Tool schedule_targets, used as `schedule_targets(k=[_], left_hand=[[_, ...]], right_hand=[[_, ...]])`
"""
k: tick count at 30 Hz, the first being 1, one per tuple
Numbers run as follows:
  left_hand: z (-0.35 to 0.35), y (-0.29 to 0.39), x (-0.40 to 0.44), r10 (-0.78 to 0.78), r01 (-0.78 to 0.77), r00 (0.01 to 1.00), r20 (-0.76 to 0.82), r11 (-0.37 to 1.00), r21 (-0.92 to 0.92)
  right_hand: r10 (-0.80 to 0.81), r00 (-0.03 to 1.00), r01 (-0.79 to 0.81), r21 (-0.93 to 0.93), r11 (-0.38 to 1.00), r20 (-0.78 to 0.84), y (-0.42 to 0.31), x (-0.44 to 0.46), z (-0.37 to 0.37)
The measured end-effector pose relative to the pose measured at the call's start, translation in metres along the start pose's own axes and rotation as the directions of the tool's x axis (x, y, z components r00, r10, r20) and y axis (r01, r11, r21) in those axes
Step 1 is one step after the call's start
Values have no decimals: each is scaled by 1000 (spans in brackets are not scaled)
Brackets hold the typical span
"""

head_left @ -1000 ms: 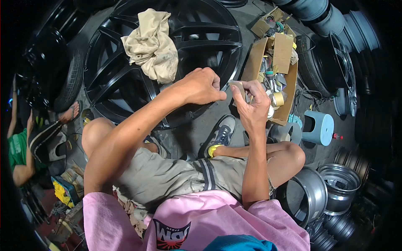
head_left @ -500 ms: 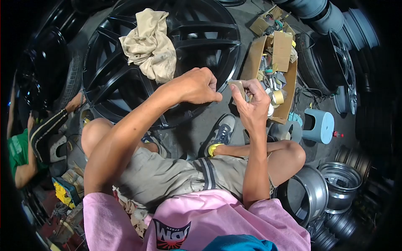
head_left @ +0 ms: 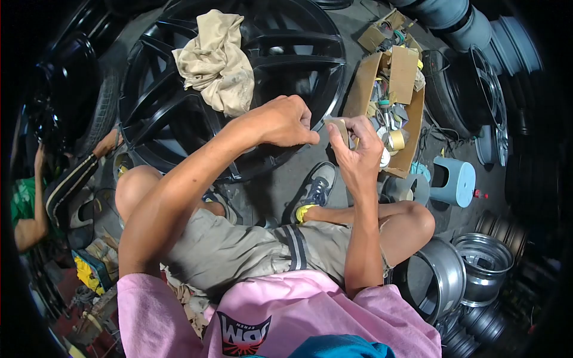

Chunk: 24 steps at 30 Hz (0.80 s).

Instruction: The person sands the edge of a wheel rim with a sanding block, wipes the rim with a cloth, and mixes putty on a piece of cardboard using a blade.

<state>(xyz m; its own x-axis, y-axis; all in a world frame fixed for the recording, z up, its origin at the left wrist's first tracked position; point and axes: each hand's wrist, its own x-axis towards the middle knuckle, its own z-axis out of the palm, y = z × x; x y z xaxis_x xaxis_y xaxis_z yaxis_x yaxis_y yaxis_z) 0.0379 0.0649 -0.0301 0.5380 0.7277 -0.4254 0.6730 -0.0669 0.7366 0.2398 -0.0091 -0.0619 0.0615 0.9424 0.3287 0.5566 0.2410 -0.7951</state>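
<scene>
My left hand [head_left: 285,122] hangs over the lower right part of a large black wheel rim [head_left: 292,40]. Its fingers are curled in, and whatever they may hold is hidden. Just to the right, my right hand [head_left: 360,152] pinches a small folded piece of sandpaper [head_left: 340,129], tan on the side that shows, between thumb and fingers. The two hands are close but apart. A crumpled beige cloth [head_left: 218,65] lies across the rim's spokes, beyond my left forearm.
Right of the rim stands a cardboard box [head_left: 412,76] of mixed supplies, with a light blue stool [head_left: 462,182] nearby. Silver rims [head_left: 482,259] stand at lower right, a tire [head_left: 437,89] at upper right. At left, another person's arm [head_left: 37,221] shows beside a tire.
Both hands keep nearly the same pose, the right one still pinching the sandpaper. The view has shifted slightly. At far left the other person's arm and green shirt have moved a little.
</scene>
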Motion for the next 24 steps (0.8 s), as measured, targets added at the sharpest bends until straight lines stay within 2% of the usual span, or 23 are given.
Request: schedule_targets(k=[2, 7, 11, 13, 16, 24], left_hand=[[0, 2, 0, -5, 5, 1000, 12, 1000, -1], [1, -2, 2, -7, 7, 1000, 7, 1000, -5], [0, 1, 1, -8, 8, 1000, 21, 1000, -22], [0, 2, -1, -13, 13, 1000, 15, 1000, -21], [0, 1, 1, -16, 17, 1000, 22, 1000, -9], [2, -2, 2, 14, -14, 1000, -11, 1000, -5]], right_hand=[[-34, 999, 34, 0, 999, -42, 1, -1, 1], [5, 1000, -5, 3, 1000, 21, -2, -10, -6], [74, 997, -74, -5, 997, -4, 3, -7, -9], [-9, 999, 9, 10, 1000, -43, -1, -1, -8], [-36, 998, 36, 2, 999, -45, -2, 4, -3], [0, 1000, 0, -49, 999, 0, -3, 4, -1]])
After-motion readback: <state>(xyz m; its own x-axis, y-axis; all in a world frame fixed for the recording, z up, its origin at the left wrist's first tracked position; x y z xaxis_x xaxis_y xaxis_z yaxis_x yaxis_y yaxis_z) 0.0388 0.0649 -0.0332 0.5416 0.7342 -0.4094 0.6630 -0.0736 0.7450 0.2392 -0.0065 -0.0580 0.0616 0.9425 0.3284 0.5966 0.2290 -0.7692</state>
